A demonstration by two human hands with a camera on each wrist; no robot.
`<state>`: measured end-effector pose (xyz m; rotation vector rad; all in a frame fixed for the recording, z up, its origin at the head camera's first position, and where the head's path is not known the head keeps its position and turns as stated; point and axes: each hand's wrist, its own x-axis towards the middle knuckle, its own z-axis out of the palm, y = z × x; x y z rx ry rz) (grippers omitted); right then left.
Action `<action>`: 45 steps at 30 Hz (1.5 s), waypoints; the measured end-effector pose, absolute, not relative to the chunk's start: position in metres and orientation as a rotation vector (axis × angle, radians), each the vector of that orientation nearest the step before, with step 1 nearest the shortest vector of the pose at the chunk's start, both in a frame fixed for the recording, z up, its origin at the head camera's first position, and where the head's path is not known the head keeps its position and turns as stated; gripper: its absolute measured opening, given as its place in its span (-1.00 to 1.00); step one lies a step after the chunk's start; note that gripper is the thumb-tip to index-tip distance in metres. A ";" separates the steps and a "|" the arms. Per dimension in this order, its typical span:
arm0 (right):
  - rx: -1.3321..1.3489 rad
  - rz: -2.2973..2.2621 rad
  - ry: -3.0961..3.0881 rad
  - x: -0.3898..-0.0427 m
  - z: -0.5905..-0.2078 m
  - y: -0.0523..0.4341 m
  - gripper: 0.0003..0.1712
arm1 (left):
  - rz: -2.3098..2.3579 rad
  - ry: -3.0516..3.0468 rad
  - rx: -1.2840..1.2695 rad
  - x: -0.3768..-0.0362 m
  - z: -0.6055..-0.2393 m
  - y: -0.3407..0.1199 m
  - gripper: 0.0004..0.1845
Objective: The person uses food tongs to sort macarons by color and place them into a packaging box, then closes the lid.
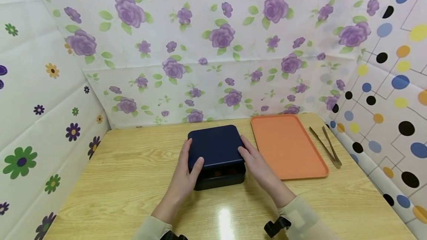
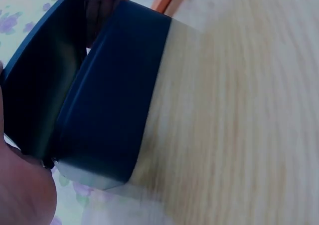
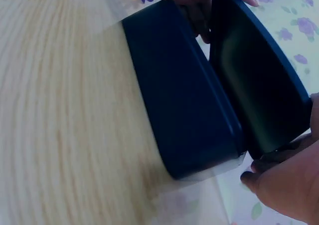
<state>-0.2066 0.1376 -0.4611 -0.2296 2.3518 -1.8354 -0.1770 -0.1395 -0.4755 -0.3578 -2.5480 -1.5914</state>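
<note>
A dark navy square lid [image 1: 215,145] sits tilted over a matching dark box [image 1: 220,183], its front edge raised above the box's front rim. My left hand [image 1: 184,175] holds the lid's left side, thumb on top near the front corner. On the opposite side, my right hand [image 1: 258,162] grips the lid's right edge, its thumb over the top. Dim reddish shapes [image 1: 218,173] show in the gap, too dark to identify. In the left wrist view, the lid's underside [image 2: 47,85] stands at an angle to the box wall [image 2: 114,100].
An orange tray [image 1: 283,143] lies to the right of the box. Beyond it is a pair of metal tongs [image 1: 328,147], arms spread apart. The wooden table [image 1: 133,166] meets a flowered cloth [image 1: 200,66] at the back, with patterned cloths at both sides.
</note>
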 end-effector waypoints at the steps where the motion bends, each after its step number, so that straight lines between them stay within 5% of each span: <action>1: -0.227 -1.828 2.354 -0.207 -0.463 0.137 -0.17 | -1.558 -2.569 -0.366 -0.177 -0.476 -0.139 -0.12; 45: -0.463 -1.414 2.663 -0.212 -0.490 0.131 -0.18 | -1.047 -2.932 -0.343 -0.171 -0.493 -0.140 -0.09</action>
